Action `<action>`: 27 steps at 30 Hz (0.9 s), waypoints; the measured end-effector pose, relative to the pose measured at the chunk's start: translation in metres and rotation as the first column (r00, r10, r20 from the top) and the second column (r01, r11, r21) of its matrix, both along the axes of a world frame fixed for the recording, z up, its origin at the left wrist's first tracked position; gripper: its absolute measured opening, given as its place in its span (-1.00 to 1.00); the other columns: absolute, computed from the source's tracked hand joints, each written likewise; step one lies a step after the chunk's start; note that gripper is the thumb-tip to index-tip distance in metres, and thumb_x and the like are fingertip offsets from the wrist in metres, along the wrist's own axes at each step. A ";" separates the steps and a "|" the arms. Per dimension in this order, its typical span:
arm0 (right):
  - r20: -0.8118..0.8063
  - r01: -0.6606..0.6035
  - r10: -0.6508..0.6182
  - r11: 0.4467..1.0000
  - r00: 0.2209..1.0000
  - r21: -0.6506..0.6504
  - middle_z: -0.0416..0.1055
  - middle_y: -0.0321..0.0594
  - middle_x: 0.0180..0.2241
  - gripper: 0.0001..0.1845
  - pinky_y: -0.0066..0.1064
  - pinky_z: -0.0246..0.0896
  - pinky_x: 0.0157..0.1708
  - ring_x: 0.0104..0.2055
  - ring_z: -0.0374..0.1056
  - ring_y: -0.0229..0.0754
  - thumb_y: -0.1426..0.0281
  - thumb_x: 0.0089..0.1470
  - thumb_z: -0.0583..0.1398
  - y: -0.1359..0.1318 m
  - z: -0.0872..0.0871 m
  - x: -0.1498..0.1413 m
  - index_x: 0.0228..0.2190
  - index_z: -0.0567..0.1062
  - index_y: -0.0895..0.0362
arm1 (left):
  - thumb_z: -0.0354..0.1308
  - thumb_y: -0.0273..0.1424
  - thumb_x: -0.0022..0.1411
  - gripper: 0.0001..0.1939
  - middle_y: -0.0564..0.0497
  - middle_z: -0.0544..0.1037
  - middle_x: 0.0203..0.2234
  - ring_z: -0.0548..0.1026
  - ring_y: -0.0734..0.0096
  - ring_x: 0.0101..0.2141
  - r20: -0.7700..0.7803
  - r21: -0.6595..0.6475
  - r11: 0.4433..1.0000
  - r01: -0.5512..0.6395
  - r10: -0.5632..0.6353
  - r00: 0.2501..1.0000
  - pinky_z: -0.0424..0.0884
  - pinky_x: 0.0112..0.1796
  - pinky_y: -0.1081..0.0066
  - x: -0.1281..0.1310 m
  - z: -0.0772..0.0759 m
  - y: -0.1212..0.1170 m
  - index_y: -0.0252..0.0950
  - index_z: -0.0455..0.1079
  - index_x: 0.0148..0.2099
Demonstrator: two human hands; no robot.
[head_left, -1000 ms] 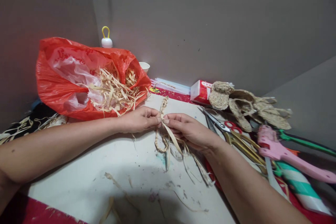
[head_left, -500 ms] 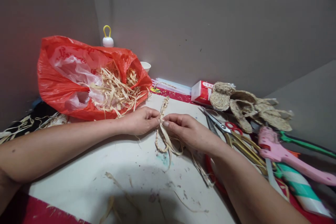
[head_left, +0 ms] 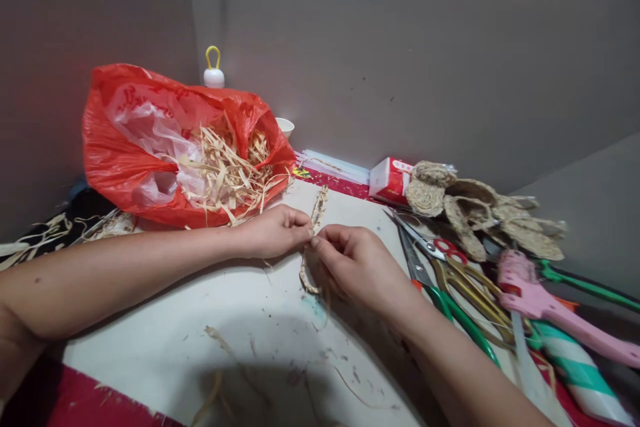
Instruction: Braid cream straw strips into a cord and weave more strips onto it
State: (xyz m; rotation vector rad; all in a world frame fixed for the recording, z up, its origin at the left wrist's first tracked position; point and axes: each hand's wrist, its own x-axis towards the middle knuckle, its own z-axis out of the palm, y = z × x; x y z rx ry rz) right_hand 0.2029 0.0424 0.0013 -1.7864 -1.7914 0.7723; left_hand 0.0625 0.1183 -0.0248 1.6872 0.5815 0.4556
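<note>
White and scuffed, the desk (head_left: 165, 340) fills the lower middle of the view, with grey walls behind it and a red cloth showing at its near and far edges. On its far left lies a big red plastic bag (head_left: 125, 160), its mouth open toward the centre and spilling pale dried straw strips (head_left: 230, 173). A white bottle with a yellow loop (head_left: 214, 70) stands behind the bag, and a small white cup (head_left: 285, 127) shows just past the bag's right edge. Along the right side sits a heap of woven straw pieces (head_left: 480, 210), with a red and white box (head_left: 391, 180) beside them. Nearer lie a pink glue gun (head_left: 545, 300) and several scissors (head_left: 450, 273) with gold, red and green handles.

Both forearms reach in from below. The left hand (head_left: 275, 232) and the right hand (head_left: 353, 267) meet at the middle of the desk, fingertips closed in a pinch on a thin braided straw cord (head_left: 319, 203). The cord runs from the pinch away toward the far edge and loops down on the desk between the two hands. Loose straw scraps (head_left: 220, 337) lie scattered on the near part of the desk.
</note>
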 end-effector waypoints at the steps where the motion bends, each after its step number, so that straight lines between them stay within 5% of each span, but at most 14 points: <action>1: 0.085 0.003 -0.005 1.000 0.996 0.025 0.15 -0.35 -0.72 -0.67 -0.48 -0.10 -0.61 -0.64 0.03 -0.31 0.33 0.07 0.02 -0.002 0.000 -0.002 -0.68 0.23 0.12 | 0.02 -0.38 0.11 -0.79 0.21 0.11 -0.72 0.04 0.66 -0.67 0.002 -0.084 0.996 -0.004 0.004 1.000 -0.05 -0.64 0.55 -0.001 0.001 0.000 -0.32 0.19 -0.54; 4: 0.377 0.007 -0.032 0.998 0.926 0.066 0.33 -0.23 -0.67 -0.69 -0.44 -0.09 -0.58 -0.63 0.16 -0.26 0.39 0.08 0.02 -0.008 0.001 -0.008 -0.65 0.34 0.13 | 0.07 -0.38 0.07 -0.83 0.23 0.08 -0.78 -0.03 0.67 -0.75 0.002 -0.322 0.947 -0.018 0.019 1.000 -0.14 -0.71 0.53 -0.002 0.003 0.000 -0.31 0.24 -0.52; 8: 0.705 -0.039 -0.055 0.992 0.707 0.117 0.48 -0.08 -0.59 -0.74 -0.38 -0.14 -0.58 -0.60 0.34 -0.12 0.42 0.11 0.03 -0.015 0.002 -0.017 -0.50 0.48 0.15 | 0.11 -0.44 0.00 -0.88 0.22 0.10 -0.78 -0.02 0.69 -0.76 -0.013 -0.509 0.859 -0.055 0.056 0.998 -0.16 -0.73 0.55 -0.002 0.005 0.000 -0.33 0.28 -0.54; 16: 0.834 -0.166 0.090 0.986 0.545 0.001 0.49 0.02 -0.54 -0.73 -0.42 -0.03 -0.62 -0.55 0.43 -0.07 0.63 0.04 0.01 -0.019 -0.003 -0.032 -0.25 0.45 0.34 | 0.13 -0.47 -0.01 -0.89 0.21 0.11 -0.84 -0.03 0.70 -0.79 -0.019 -0.532 0.841 -0.102 0.108 0.994 -0.17 -0.75 0.55 0.002 0.003 -0.005 -0.36 0.34 -0.55; 21: 0.761 -0.366 0.273 0.929 0.588 -0.050 0.47 -0.08 -0.54 -0.77 -0.43 -0.02 -0.61 -0.55 0.39 -0.13 0.64 -0.05 0.08 -0.029 0.003 -0.044 -0.34 0.47 0.25 | 0.16 -0.37 0.04 -0.82 0.20 0.17 -0.82 -0.03 0.71 -0.78 -0.005 -0.535 0.841 -0.079 0.091 0.996 -0.19 -0.73 0.54 0.001 0.003 -0.006 -0.38 0.35 -0.51; 24: 0.543 -0.490 0.420 0.871 0.727 -0.018 0.42 -0.23 -0.58 -0.80 -0.49 0.02 -0.59 -0.59 0.31 -0.27 0.45 0.07 0.11 -0.040 0.019 -0.038 -0.56 0.42 0.16 | 0.18 -0.31 0.04 -0.79 0.24 0.09 -0.84 -0.07 0.70 -0.78 0.023 -0.526 0.849 -0.050 0.073 0.997 -0.20 -0.73 0.54 -0.001 0.003 -0.005 -0.36 0.33 -0.49; 27: 0.238 -0.282 0.234 0.940 0.943 0.193 0.27 -0.34 -0.71 -0.58 -0.54 0.01 -0.64 -0.66 0.17 -0.35 0.24 0.17 0.03 -0.038 0.037 -0.013 -0.64 0.36 0.14 | 0.16 -0.31 0.07 -0.79 0.25 0.08 -0.85 -0.06 0.68 -0.79 0.041 -0.490 0.872 -0.024 0.050 0.998 -0.18 -0.73 0.53 -0.002 0.003 -0.004 -0.33 0.31 -0.49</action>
